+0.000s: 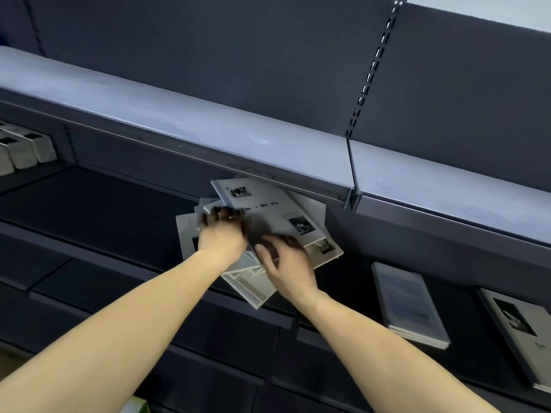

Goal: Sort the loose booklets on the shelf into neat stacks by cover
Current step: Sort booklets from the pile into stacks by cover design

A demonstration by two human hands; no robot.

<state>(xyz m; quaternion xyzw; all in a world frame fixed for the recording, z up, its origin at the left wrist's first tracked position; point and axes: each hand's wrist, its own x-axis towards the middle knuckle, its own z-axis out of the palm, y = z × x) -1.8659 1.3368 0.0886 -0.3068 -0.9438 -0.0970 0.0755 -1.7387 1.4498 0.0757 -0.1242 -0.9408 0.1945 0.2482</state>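
The loose booklets (pixel 268 222) lie in a fanned, crooked heap on the dark shelf (pixel 98 210), their far corners tucked under the front lip of the pale upper shelf (pixel 185 120), which leaves little headroom beyond the fingers. The left hand (pixel 222 234) rests on the heap's left side with its fingers curled over the edge of the top booklet; whether they pinch it is blurred. The right hand (pixel 287 263) lies on the near edge of the same booklet, thumb spread to the left, fingertips hidden in shadow under the cover, so its grip cannot be told. The heap's near corner overhangs the shelf's front edge below the right wrist. Left of the left fingers the shelf is open dark surface. Right of the right hand, well apart, sits a neat stack (pixel 411 305), and a second stack (pixel 518 332) beyond it. A slotted upright (pixel 372 67) rises against the dark back panel.
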